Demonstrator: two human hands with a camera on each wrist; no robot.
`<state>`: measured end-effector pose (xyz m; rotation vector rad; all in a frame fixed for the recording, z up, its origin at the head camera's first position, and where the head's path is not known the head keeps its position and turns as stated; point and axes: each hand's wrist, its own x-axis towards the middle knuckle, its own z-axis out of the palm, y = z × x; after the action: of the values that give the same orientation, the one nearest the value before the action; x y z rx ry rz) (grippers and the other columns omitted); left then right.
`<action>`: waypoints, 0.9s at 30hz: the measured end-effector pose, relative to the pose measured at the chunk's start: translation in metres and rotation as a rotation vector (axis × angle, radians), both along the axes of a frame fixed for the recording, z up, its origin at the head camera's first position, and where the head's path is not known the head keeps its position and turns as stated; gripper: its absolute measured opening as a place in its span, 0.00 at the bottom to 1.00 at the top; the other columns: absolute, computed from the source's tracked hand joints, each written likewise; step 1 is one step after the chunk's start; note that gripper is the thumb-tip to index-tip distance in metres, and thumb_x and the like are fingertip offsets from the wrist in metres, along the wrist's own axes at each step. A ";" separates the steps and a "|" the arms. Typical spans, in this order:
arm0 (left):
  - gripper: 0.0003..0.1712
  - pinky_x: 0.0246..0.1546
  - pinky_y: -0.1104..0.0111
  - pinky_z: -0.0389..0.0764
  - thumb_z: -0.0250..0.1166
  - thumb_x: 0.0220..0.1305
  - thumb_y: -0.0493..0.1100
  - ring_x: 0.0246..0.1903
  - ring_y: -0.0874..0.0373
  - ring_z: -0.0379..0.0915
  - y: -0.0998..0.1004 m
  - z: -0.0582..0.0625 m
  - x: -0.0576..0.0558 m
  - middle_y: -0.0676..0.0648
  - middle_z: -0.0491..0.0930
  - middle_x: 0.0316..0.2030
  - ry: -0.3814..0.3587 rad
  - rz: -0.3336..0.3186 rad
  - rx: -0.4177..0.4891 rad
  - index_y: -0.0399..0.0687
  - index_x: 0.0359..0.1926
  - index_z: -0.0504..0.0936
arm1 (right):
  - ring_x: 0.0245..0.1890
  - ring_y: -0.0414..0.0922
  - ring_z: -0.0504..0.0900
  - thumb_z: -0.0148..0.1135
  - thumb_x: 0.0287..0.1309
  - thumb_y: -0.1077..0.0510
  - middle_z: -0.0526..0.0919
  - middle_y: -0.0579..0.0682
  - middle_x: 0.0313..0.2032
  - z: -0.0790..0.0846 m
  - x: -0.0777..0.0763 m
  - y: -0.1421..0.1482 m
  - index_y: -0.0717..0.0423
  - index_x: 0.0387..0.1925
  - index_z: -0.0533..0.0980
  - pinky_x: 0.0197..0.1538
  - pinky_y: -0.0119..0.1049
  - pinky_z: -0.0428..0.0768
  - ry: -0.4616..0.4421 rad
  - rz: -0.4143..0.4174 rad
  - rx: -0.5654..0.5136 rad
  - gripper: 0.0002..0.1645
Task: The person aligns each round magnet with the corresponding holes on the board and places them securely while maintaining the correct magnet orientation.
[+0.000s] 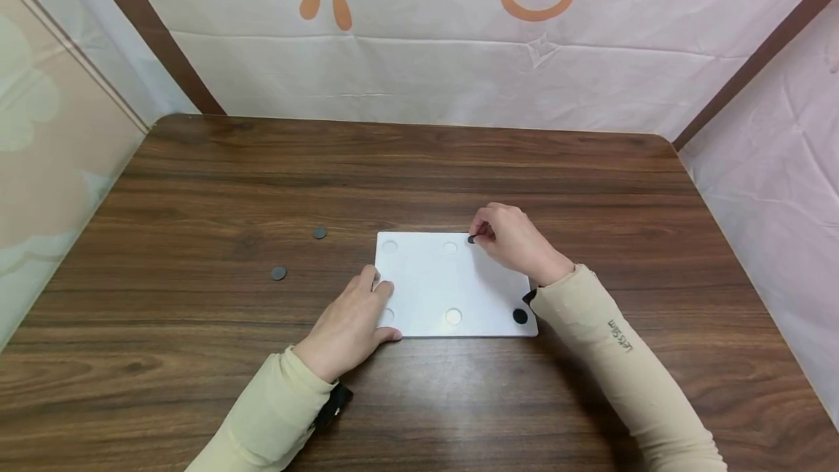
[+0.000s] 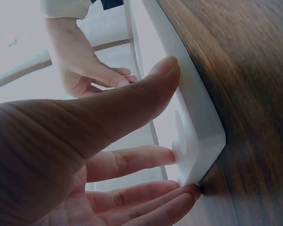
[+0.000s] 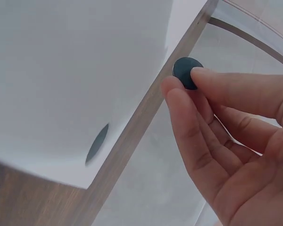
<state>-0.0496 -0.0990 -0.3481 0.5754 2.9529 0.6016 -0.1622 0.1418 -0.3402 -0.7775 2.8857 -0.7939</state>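
A white rectangular board (image 1: 426, 282) with round recesses lies on the table. My left hand (image 1: 347, 323) holds its near left corner, thumb along the front edge and fingers at the left side. Above the far edge, my right hand (image 1: 514, 239) pinches a small dark disc (image 3: 183, 71) between thumb and fingertips. A black disc (image 1: 520, 316) sits in the near right recess. In the right wrist view a dark disc (image 3: 97, 144) lies in a recess close to a board corner. The right hand hides the board's far right corner in the head view.
Two loose dark discs, one farther back (image 1: 319, 232) and one nearer (image 1: 278, 273), lie on the wooden table (image 1: 197, 355) left of the board. A printed cloth (image 1: 419, 79) hangs behind the table's far edge.
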 end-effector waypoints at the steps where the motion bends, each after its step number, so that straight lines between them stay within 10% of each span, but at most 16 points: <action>1: 0.25 0.36 0.58 0.78 0.78 0.44 0.44 0.40 0.44 0.71 0.000 0.000 0.000 0.34 0.70 0.45 0.002 0.000 -0.001 0.34 0.38 0.77 | 0.32 0.46 0.81 0.61 0.52 0.73 0.81 0.54 0.30 0.000 0.000 -0.001 0.62 0.29 0.80 0.37 0.36 0.79 -0.001 0.006 -0.004 0.06; 27: 0.26 0.38 0.57 0.79 0.78 0.45 0.44 0.43 0.43 0.72 0.000 -0.001 -0.001 0.34 0.70 0.47 -0.011 -0.001 -0.012 0.33 0.41 0.77 | 0.33 0.44 0.83 0.61 0.56 0.71 0.85 0.52 0.31 -0.005 -0.005 -0.023 0.62 0.32 0.82 0.40 0.36 0.80 -0.106 0.089 0.000 0.06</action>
<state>-0.0510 -0.0992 -0.3486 0.5711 2.9437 0.5843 -0.1674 0.1184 -0.3455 -0.8304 2.7370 -0.8005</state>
